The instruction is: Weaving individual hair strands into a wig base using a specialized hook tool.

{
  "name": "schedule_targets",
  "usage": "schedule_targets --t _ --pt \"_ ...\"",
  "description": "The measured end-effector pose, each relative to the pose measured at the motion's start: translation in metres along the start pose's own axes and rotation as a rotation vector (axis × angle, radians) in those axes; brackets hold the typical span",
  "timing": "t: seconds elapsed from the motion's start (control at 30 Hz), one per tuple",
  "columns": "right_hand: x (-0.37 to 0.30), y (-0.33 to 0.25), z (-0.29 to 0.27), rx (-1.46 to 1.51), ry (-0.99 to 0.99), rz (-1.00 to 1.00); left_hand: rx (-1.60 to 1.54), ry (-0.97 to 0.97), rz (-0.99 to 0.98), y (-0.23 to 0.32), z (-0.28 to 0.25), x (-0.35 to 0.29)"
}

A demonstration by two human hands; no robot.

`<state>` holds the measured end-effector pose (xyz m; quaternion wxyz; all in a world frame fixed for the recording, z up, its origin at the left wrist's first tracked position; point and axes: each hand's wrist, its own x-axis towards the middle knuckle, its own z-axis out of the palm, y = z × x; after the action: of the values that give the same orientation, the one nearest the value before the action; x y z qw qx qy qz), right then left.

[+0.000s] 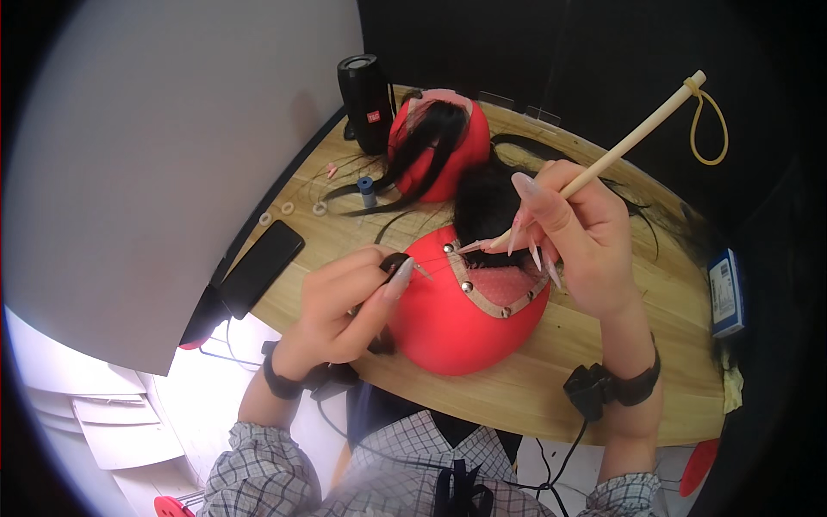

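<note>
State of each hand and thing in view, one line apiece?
Left hand: pinching dark hair strands
Right hand: gripping slim wooden-handled tool
Yellow loop: round the tool's end
Near red wig form: mesh piece pinned on
Far red wig form: dark hair draped over it
Black cylindrical speaker: upright
Smartphone: lying flat, dark
Blue thread spool: upright
Blue box: open or shut unclear

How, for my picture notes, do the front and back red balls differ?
The front ball looks larger and nearer; the back ball looks smaller, beside the black speaker. Hair hangs down the back ball's near side; the front ball's near side shows red. Both have pale strips.
</note>
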<state>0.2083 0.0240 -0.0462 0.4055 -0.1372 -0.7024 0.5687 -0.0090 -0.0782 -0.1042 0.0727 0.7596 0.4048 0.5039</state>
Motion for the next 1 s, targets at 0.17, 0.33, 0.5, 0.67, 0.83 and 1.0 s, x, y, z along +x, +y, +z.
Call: schedule_targets --t 0.17,0.33,0.5,0.67,0.83,1.0 --pt "-0.005 0.009 0.002 0.161 0.010 0.012 -0.184 0.027 0.013 -0.001 -0.005 -0.009" --pt "-0.007 0.026 -0.004 0.084 0.016 0.061 -0.421 0.100 -0.070 0.015 -0.004 -0.008" --pt "-0.009 0.031 0.002 0.048 0.019 0.112 -0.845 0.100 -0.110 0.018 -0.013 -0.012" --pt "-0.011 0.033 0.003 0.038 0.007 0.037 -0.963 0.097 -0.107 0.018 -0.009 -0.013" --pt "-0.010 0.024 0.006 -0.005 0.024 -0.025 -0.860 0.101 -0.241 0.018 -0.009 -0.020" --pt "-0.006 0.024 0.007 0.139 0.025 -0.123 -0.382 0.130 -0.245 0.007 -0.003 -0.018"
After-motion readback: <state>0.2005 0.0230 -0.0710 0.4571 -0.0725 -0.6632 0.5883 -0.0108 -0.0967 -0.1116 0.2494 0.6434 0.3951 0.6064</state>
